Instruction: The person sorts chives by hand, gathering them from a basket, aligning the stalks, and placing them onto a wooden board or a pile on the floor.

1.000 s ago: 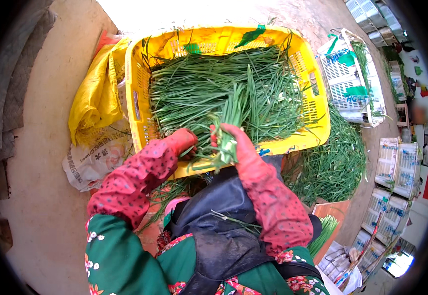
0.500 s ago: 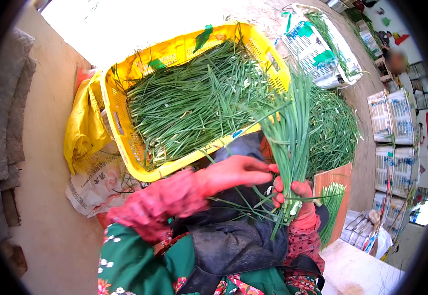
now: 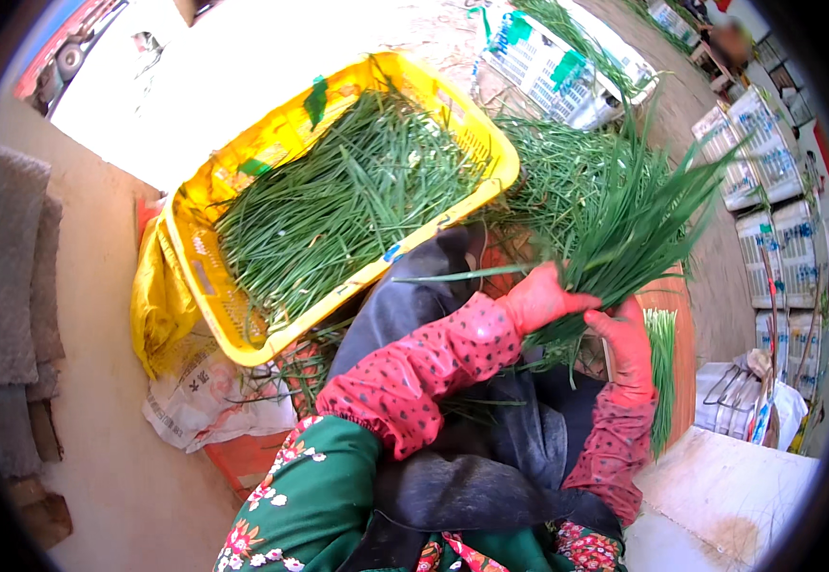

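Both my hands wear pinkish-red rubber gloves with dotted sleeves. A fanned bunch of long green chives is in my right hand, its leaves spreading toward the upper right. My left hand is closed at the near left side of the bunch, and a single long blade sticks out to its left. The cut ends of the bunch are partly hidden by the gloves. Left of my hands stands a yellow plastic crate holding many loose chives.
Behind the bunch lies a big heap of chives. A brown board at right bears a neat chive bundle. A white crate stands at the back, stacked crates far right. A yellow sack lies beside the yellow crate.
The bunch has tilted from upright toward the upper right. My left hand has moved right, onto the bunch. The view has shifted, with the yellow crate now further left.
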A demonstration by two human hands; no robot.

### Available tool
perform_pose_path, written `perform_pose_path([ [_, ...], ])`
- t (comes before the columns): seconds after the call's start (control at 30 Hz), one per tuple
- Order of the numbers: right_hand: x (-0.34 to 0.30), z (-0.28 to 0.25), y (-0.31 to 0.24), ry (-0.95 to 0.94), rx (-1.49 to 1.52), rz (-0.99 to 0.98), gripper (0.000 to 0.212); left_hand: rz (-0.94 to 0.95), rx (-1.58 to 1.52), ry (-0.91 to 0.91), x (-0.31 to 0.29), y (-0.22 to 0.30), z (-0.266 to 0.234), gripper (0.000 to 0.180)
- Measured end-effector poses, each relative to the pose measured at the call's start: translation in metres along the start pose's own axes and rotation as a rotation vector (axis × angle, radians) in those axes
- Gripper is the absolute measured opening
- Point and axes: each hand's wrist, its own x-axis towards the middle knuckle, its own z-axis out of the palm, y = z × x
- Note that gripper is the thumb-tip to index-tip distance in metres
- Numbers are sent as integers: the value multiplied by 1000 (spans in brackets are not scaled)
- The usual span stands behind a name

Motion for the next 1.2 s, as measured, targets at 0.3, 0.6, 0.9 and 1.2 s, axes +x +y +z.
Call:
perform_pose_path([
  [0.3,49,-19,203,22,-99,70,56,-362,721,-65,24,-173,-41,35],
  [0.6,92,29,221,241,-68,163,26,-110,641,-90,6,-296,-104,27],
  [0.9,92,-9,233,462,-67,246,13,-866,-170,579,-14,-151,-34,70],
  [1.2,-18,56,111,195,-384,-647,37,-874,-1075,45,-29,-120,-23,48],
])
